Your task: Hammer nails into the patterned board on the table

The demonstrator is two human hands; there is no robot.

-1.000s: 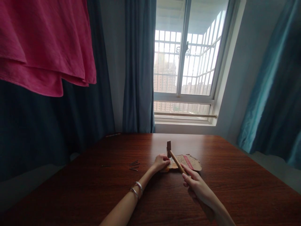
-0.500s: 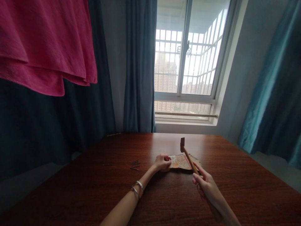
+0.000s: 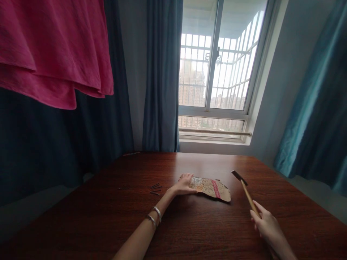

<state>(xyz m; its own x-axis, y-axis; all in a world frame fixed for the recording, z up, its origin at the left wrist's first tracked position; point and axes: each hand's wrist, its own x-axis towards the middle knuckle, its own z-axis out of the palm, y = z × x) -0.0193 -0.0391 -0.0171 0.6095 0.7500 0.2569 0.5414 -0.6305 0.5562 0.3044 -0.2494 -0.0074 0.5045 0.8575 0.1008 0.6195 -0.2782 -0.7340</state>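
A flat tan piece with wavy edges [image 3: 206,187], perhaps cardboard, lies on the table, speckled with dots and crossed by a pink-red band. Short dark marks run along its far right edge; I cannot tell what they are. Over its left end rests my left hand [image 3: 184,184], open, fingers stretched and thumb apart along the near edge. My right hand [image 3: 267,222] is closed around the wooden handle of a hammer [image 3: 247,193], right of the piece. The hammer's dark head is raised, apart from the piece.
Several dark nails [image 3: 155,188] lie on the brown wooden table [image 3: 114,224] left of my left hand, with more small dark bits farther left. A pink cloth [image 3: 54,54] hangs at upper left. Beyond the table are a window [image 3: 214,72] and blue curtains [image 3: 162,79].
My right hand has moved right with the hammer, off from above the tan piece. My left hand's fingers have opened from a pinch and now lie stretched over the piece's left end.
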